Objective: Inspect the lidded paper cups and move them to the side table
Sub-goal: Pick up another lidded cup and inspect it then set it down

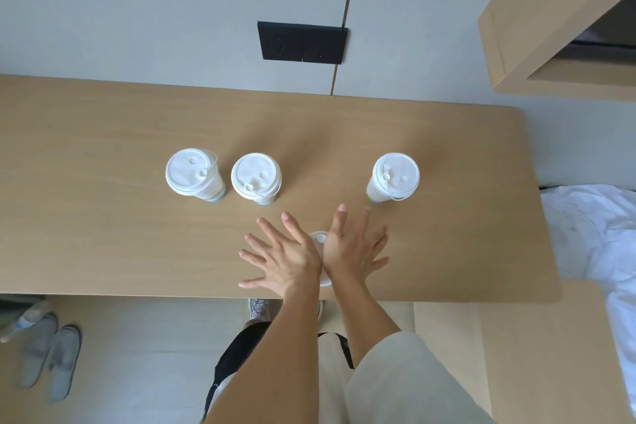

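Pale wood-grain desk, matt and smooth. The cups show printed paper walls under white plastic lids with a soft sheen. Far wall panels are smooth matt grey, the socket plate matt black plastic. Right, a crumpled white cloth bedsheet; near left, soft fabric slippers.

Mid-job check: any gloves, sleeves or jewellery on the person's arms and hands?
No gloves, rings or watch show on the left hand or right hand. The left forearm is uncovered; a pale beige sleeve covers the right arm near the elbow.
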Demonstrator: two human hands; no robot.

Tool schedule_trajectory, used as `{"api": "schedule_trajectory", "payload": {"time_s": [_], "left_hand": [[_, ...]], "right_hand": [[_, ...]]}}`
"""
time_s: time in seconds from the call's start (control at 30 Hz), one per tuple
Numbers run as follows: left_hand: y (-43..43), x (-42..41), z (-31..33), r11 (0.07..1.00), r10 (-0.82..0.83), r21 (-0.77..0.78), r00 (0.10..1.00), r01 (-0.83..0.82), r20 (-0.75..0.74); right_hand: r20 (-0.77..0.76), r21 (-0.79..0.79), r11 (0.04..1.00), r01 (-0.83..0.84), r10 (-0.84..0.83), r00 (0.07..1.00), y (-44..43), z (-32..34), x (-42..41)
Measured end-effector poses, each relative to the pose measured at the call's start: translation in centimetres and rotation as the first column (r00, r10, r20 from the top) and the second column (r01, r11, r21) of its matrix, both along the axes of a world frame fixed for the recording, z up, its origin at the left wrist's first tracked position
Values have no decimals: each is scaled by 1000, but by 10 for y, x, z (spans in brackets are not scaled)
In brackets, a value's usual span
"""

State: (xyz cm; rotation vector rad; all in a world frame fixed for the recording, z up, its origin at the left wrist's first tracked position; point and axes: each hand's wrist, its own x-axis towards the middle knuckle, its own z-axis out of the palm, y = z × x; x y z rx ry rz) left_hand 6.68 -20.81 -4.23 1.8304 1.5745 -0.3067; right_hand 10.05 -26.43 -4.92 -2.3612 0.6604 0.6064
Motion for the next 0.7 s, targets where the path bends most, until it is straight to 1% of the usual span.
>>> {"api": "schedule_trajectory", "payload": {"time_s": [0.13, 0.17, 0.23, 0.3, 0.33, 0.4, 0.43, 0.47, 0.5, 0.57, 0.63, 0.7], "left_hand": [[1, 2, 5, 997, -78, 22, 997, 78, -18], [1, 0, 7, 993, -119, 26, 993, 119, -15], [4, 2, 11, 972, -235, 39, 971, 233, 36], [11, 7, 11, 924, -383, 50, 920, 380, 79], [14, 10, 11, 883, -469, 63, 878, 465, 94], [19, 20, 14, 788, -616, 103, 779, 607, 119], [21, 24, 16, 751, -661, 116, 739, 650, 131], [25, 25, 19, 724, -689, 129, 707, 677, 160], [28, 25, 22, 725, -688, 131, 699, 676, 195], [33, 19, 23, 799, -593, 73, 764, 596, 254], [31, 8, 20, 873, -455, -39, 841, 486, 294], [24, -4, 14, 904, -370, -104, 880, 415, 298]], "right_hand": [[-30, 24, 997, 68, -67, 997, 0, 1, -2], [-48, 34, 994, 106, -105, 993, -1, 2, -5], [-96, 68, 969, 238, -231, 968, -2, 3, -12], [-184, 104, 906, 410, -387, 903, -3, 3, -20], [-222, 119, 869, 480, -448, 866, -5, 3, -24], [-277, 138, 806, 575, -526, 804, -6, 3, -24], [-295, 147, 786, 601, -545, 785, -5, 4, -25], [-288, 165, 775, 610, -553, 782, -4, 8, -27], [-269, 185, 782, 595, -542, 796, -6, 10, -29], [-189, 204, 844, 496, -463, 866, -11, 11, -32], [-61, 219, 903, 370, -366, 929, -23, 6, -34], [42, 261, 938, 229, -248, 968, -32, 4, -27]]}}
